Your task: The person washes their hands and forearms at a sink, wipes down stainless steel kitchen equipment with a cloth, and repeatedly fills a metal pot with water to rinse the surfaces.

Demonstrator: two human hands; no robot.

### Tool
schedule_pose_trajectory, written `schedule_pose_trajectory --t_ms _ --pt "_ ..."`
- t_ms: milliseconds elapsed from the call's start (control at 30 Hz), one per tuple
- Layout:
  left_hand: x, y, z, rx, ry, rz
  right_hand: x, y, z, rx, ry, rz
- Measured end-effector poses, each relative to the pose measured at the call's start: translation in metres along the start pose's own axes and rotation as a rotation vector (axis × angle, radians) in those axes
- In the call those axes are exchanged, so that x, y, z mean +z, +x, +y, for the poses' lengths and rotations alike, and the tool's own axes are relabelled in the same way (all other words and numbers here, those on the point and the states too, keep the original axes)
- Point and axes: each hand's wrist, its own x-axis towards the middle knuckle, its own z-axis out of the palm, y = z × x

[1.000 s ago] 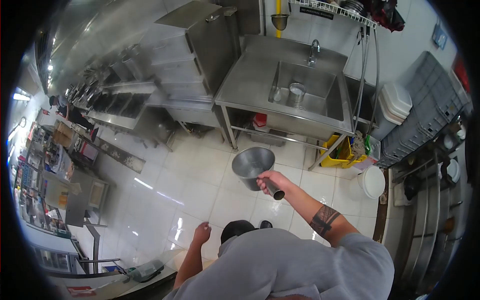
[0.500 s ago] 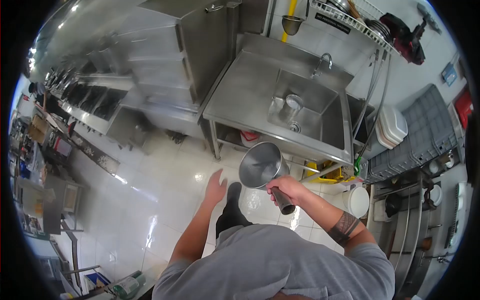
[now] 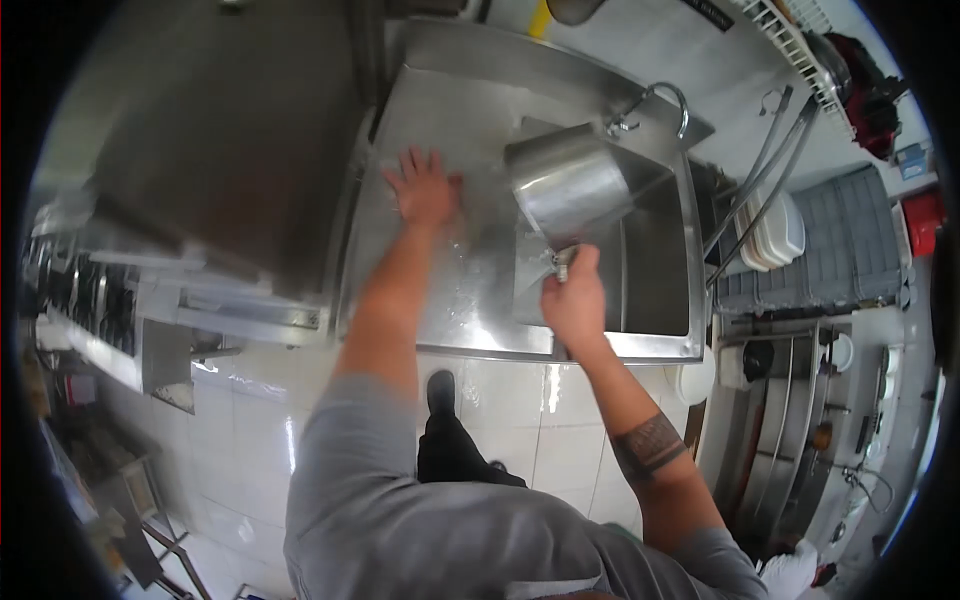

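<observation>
My right hand [image 3: 577, 300] is closed around the handle of a deep metal saucepan [image 3: 570, 185]. The pan is held tilted over the sink basin [image 3: 655, 265], in front of the faucet [image 3: 660, 105], with its shiny outer wall showing. With fingers spread, my left hand [image 3: 425, 190] is over the steel drainboard [image 3: 480, 110] left of the basin. It looks to be touching the surface, though motion blurs it. Wet glints show on the drainboard below that hand. Part of the basin is hidden behind the pan.
A tall steel unit [image 3: 240, 150] stands close on the left. Hoses [image 3: 765, 180] hang right of the sink, near stacked white tubs [image 3: 775, 230] and a grey crate [image 3: 850, 235]. A wall rack [image 3: 790, 50] holds items at upper right. Glossy tiles [image 3: 490, 420] cover the floor.
I have come closer to the sink. The saucepan has moved from above the floor to over the basin and tipped. My left hand has reached forward onto or just above the drainboard.
</observation>
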Motion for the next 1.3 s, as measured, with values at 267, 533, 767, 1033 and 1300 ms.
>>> schedule_pose_trajectory --t_ms 267,533,767,1033,1300 --pt "0.087 0.168 0.114 0.254 -0.109 0.075 -0.028 -0.033 0.126 0.088 -0.076 0.349" --pt "0.12 0.032 0.223 0.957 -0.125 -0.614 -0.057 -0.127 0.203 0.549 0.102 0.437" --pt "0.059 0.016 0.203 0.623 -0.283 -0.473 -0.097 -0.231 0.242 0.866 0.425 0.666" --pt "0.036 0.008 0.249 0.606 -0.4 -0.501 -0.107 -0.332 0.325 1.223 0.805 0.865" --pt "0.109 -0.106 0.227 0.989 -0.199 -0.727 -0.145 -0.372 0.436 1.233 1.254 0.894"
